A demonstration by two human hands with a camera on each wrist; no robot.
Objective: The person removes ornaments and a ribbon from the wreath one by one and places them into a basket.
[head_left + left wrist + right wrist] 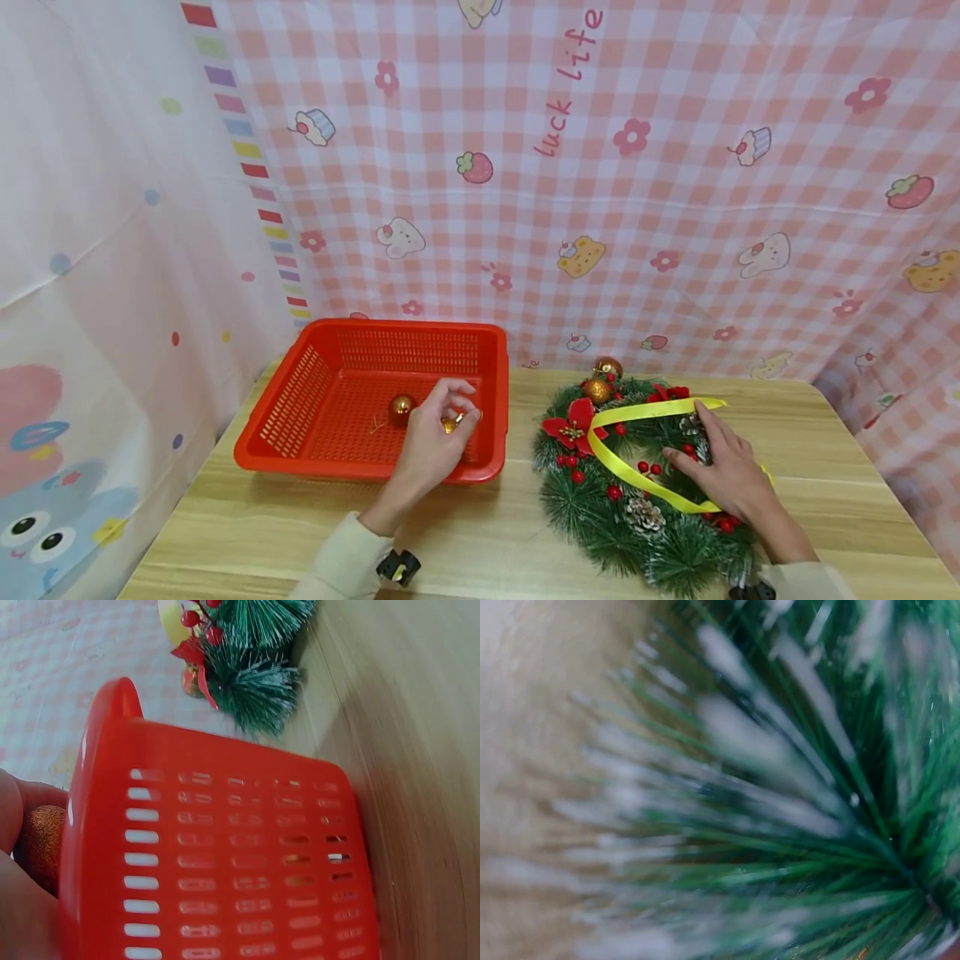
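In the head view my left hand [433, 435] is over the right part of a red plastic basket [497, 400], pinching a gold glitter ball ornament [449, 425] between thumb and fingers. The left wrist view shows the same glitter ball [41, 844] partly hidden behind the basket rim. Inside the basket lies a shiny brown-gold ball ornament [402, 408]. My right hand [731, 477] rests on the right side of a green wreath [573, 504], thumb spread from the fingers. Its index fingertip touches a yellow ribbon [637, 477] lying across the wreath. The right wrist view holds only blurred frosted needles [780, 802].
Red poinsettias [576, 427], berries and a pine cone [643, 515] decorate the wreath. Two gold balls [597, 390] sit at its far edge. A wooden table [495, 533] carries everything, with a pink checked curtain [525, 208] hanging behind.
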